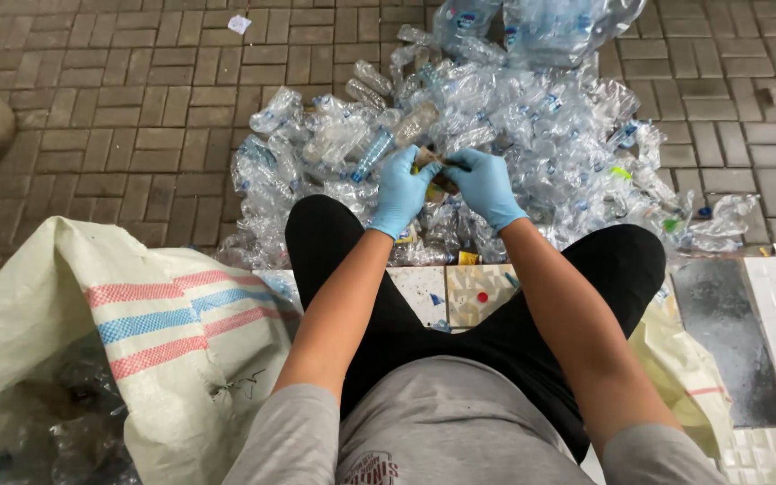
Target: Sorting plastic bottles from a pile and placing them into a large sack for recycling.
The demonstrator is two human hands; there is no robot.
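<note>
Both my gloved hands, left [402,190] and right [485,186], have fingers clamped on one crushed bottle [433,166] above the bottle pile [532,135].

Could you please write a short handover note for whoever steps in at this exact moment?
Left hand: blue glove, gripping one side of a small crumpled bottle held out past the knees.
Right hand: blue glove, pinching the same bottle from the other side.
Pile of clear plastic bottles: heaped on the brick paving straight ahead.
Woven sack: open at the person's left, some plastic visible inside.
Done: some plastic sits in the sack.
Left: the large pile on the paving; the bottle in hand is not in the sack.
</note>
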